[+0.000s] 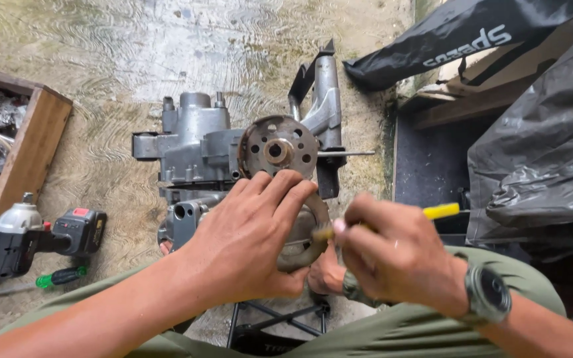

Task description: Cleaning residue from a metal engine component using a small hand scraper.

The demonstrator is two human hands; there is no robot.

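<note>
The left hand [250, 242] is closed around a worn, rust-brown curved metal shoe [305, 238], fingers over its top edge and thumb under it, holding it just in front of the person's lap at the picture's centre. The right hand [392, 255], wearing a dark round wristwatch [489, 295], pinches a slim yellow-handled tool [440, 211] whose tip meets the shoe at the shoe's 3 o'clock edge; this grip is also closed, with the handle sticking out toward 2 o'clock.

Just beyond the hands, at 12 o'clock from the shoe, a grey cast-metal engine casing [197, 142] lies on the stained concrete floor [101, 53], with a rusty round perforated hub plate [278, 147] on its right side and a thin steel rod [346, 154] pointing toward 3 o'clock. At 9 o'clock, well apart from the hands, lies a black and silver cordless impact wrench [31, 235], and near it at 7 o'clock a green-handled screwdriver [61, 276]. A wooden box of parts [24, 146] sits at the left edge. Black plastic sheeting [538, 152] covers the right side.
</note>
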